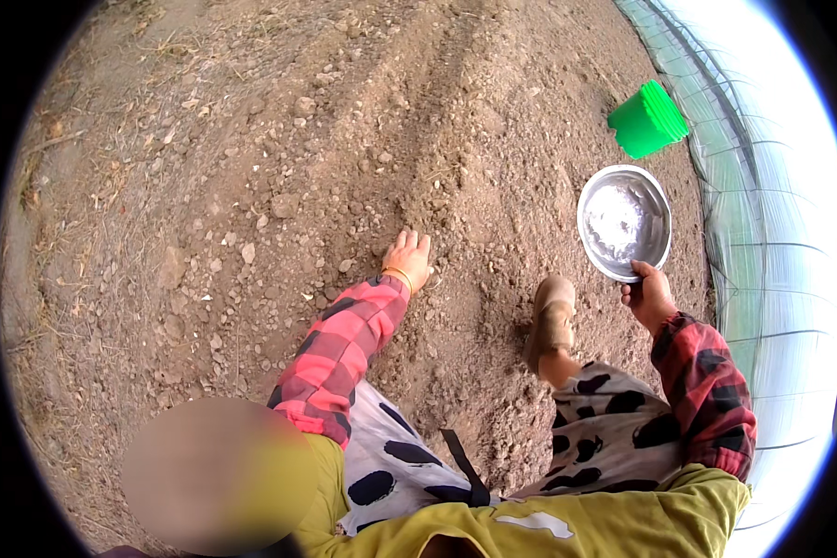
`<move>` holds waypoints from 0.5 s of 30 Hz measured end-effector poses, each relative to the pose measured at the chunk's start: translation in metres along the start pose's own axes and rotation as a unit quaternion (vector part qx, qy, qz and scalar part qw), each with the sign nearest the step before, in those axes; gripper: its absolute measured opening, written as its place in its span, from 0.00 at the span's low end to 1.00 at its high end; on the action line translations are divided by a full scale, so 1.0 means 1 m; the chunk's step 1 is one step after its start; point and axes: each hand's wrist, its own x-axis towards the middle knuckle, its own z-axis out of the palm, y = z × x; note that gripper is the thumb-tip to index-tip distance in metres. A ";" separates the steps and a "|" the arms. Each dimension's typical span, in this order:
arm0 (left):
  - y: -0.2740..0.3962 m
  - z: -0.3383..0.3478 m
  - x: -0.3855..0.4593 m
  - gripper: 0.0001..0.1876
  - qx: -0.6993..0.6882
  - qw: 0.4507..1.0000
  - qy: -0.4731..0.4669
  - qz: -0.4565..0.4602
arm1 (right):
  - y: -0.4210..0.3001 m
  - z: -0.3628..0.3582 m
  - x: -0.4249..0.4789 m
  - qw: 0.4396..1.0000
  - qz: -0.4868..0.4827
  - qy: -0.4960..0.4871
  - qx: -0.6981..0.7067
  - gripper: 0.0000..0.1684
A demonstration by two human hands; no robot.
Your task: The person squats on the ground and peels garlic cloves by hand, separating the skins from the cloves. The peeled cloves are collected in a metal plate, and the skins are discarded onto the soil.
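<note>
My left hand (409, 259) rests palm down on the loose brown soil (363, 202), at the near end of a shallow furrow; its fingers point away from me, and whether anything lies under them is hidden. My right hand (649, 293) grips the near rim of a round metal bowl (659, 230), thumb over the edge. The bowl is tilted, with its shiny inside facing up; glare hides whether anything small lies in it. Just beyond the bowl, a green plastic bucket (638, 125) stands on the soil.
Along the right side runs a plastic sheet wall (739, 209), curved by the lens. My shoe (553, 314) stands on the soil between my hands. Clods, small stones and dry straw (174, 49) lie to the left. A blurred patch covers the lower left.
</note>
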 end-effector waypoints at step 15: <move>0.107 0.072 0.135 0.30 0.020 0.886 -0.256 -0.385 | -0.140 -0.035 0.404 0.979 -0.086 -0.040 0.178 0.11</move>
